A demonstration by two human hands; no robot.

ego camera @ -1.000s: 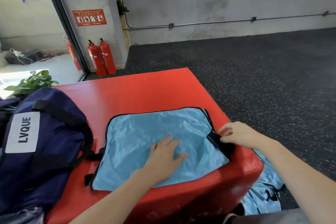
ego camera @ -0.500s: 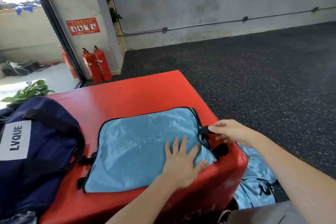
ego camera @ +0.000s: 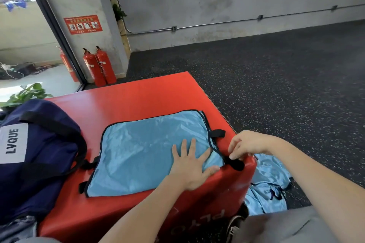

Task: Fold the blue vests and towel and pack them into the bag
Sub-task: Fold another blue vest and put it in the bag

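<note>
A light blue vest [ego camera: 142, 152] with black trim lies flat on the red padded box [ego camera: 138, 96]. My left hand [ego camera: 192, 165] presses flat on the vest's near right part, fingers spread. My right hand [ego camera: 246, 145] pinches a black strap [ego camera: 235, 162] at the vest's right corner, at the box's edge. Another black strap tab [ego camera: 217, 133] lies just above. The navy bag [ego camera: 37, 154] marked LVQUE sits at the left on the box. More blue fabric [ego camera: 270, 185] lies crumpled on the floor to the right of the box.
Two red fire extinguishers [ego camera: 99, 66] stand by the wall behind the box. A potted plant [ego camera: 27, 93] is at the far left. Dark speckled floor [ego camera: 286, 85] stretches to the right. My shoe [ego camera: 234, 227] shows below the box.
My right hand let go of the upper strap tab and moved down to pinch the lower strap at the box's corner. My left hand stayed pressed on the vest.
</note>
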